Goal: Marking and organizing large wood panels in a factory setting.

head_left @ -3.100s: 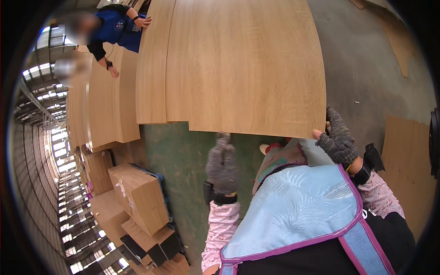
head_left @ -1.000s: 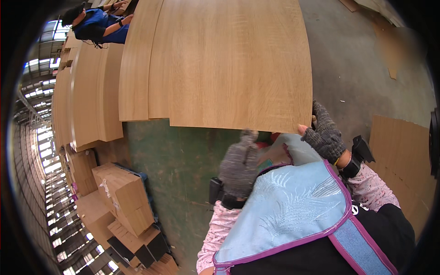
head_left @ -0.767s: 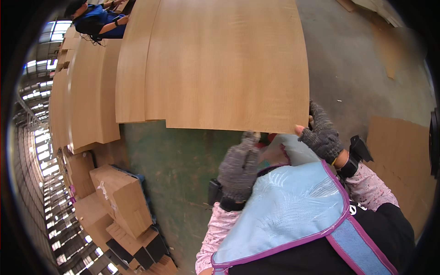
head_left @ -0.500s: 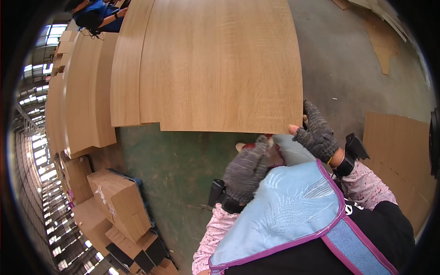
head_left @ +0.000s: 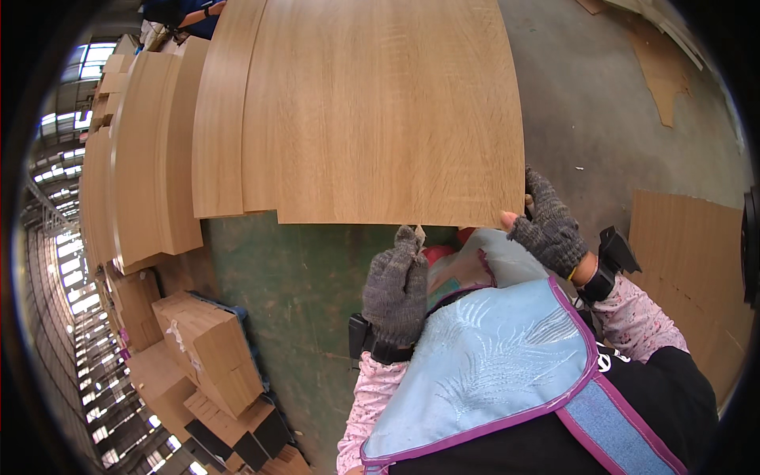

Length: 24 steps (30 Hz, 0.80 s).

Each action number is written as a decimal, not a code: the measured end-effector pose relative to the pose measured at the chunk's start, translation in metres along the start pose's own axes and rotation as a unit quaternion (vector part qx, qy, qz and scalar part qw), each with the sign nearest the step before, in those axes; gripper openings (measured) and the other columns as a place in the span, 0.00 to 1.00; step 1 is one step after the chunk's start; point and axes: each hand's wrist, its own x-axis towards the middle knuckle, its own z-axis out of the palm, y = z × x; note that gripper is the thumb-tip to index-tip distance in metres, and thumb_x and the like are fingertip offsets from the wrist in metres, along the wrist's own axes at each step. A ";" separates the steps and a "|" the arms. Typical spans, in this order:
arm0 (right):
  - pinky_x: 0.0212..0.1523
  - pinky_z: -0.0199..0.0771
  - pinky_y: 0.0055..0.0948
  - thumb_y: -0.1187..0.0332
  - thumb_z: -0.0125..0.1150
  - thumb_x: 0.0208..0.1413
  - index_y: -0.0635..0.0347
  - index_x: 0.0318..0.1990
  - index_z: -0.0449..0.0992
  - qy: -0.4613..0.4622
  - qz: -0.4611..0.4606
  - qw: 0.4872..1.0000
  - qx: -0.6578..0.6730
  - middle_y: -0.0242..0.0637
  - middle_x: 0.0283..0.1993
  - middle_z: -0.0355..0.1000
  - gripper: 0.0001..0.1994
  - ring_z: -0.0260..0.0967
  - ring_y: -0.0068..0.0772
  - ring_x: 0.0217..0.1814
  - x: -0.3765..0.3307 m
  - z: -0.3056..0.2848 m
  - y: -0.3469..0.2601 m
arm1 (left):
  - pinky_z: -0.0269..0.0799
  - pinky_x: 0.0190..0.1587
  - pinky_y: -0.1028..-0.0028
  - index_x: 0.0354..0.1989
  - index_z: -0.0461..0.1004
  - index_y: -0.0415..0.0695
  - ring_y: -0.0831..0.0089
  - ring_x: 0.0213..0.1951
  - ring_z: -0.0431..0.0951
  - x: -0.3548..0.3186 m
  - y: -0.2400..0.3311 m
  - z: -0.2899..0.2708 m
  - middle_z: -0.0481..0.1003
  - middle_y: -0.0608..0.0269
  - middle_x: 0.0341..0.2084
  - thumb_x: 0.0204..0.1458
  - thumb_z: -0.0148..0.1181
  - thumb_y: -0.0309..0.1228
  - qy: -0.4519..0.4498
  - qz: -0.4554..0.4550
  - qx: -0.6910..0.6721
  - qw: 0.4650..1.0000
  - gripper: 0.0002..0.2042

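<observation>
A large wood-grain board (head_left: 380, 111) lies on top of a stack in front of me. My right hand (head_left: 548, 226), in a grey fingerless glove, grips the board's near right corner. My left hand (head_left: 396, 285), gloved the same way, reaches up to the board's near edge, fingertips touching it from below. A light blue apron with purple trim (head_left: 483, 372) covers my chest.
More stacks of the same boards (head_left: 150, 158) run along the left. Cardboard boxes (head_left: 206, 356) sit at the lower left on the green floor (head_left: 293, 277). Flat cardboard sheets (head_left: 689, 261) lie on the grey concrete at right. Another person in blue (head_left: 186, 12) stands at the far end.
My left hand rose from hanging low to the board's near edge. The right hand stayed on the corner. The view shifted, so the far person moved toward the top edge.
</observation>
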 end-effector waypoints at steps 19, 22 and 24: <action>0.61 0.66 0.41 0.60 0.67 0.53 0.69 0.65 0.58 0.017 -0.027 0.999 0.006 0.56 0.60 0.64 0.37 0.66 0.48 0.62 0.000 0.003 -0.001 | 0.74 0.47 0.65 0.49 0.76 0.36 0.57 0.43 0.80 -0.003 0.001 0.006 0.79 0.49 0.42 0.54 0.60 0.20 -0.020 -0.009 -0.026 0.999 0.13; 0.60 0.67 0.40 0.60 0.68 0.52 0.69 0.65 0.58 0.016 -0.044 0.997 -0.055 0.55 0.60 0.65 0.37 0.67 0.47 0.60 0.001 0.001 -0.002 | 0.74 0.48 0.67 0.49 0.76 0.36 0.58 0.44 0.80 -0.006 0.003 0.007 0.79 0.49 0.43 0.54 0.59 0.19 -0.032 0.004 -0.051 0.998 0.13; 0.60 0.67 0.40 0.61 0.68 0.52 0.69 0.65 0.59 0.005 -0.004 1.000 -0.025 0.55 0.60 0.65 0.37 0.67 0.47 0.60 0.001 0.002 -0.008 | 0.74 0.48 0.68 0.48 0.76 0.36 0.60 0.46 0.80 -0.006 0.000 0.004 0.79 0.48 0.43 0.54 0.59 0.20 0.016 -0.045 -0.045 0.998 0.12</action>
